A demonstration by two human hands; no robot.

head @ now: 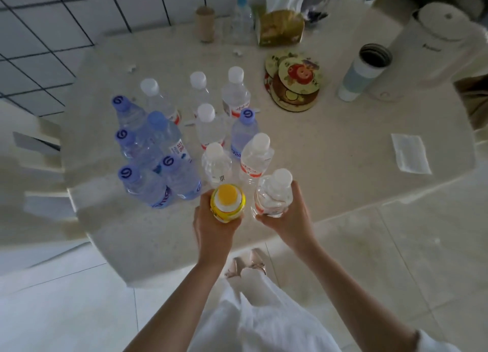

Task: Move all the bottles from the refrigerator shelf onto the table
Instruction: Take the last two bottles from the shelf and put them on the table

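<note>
Yellow bottle in left hand; right hand grips clear bottle.

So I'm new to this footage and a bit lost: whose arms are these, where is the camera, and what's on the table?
There is no machine here. The one picture comes from a camera on a person's head, looking down at their bare arms. The left hand grips a yellow-capped bottle; the right hand grips a clear white-capped bottle. Both are at the near edge of a pale table, where a cluster of water bottles already stands. Farther back are painted coasters, a tumbler and a tissue box.
</note>
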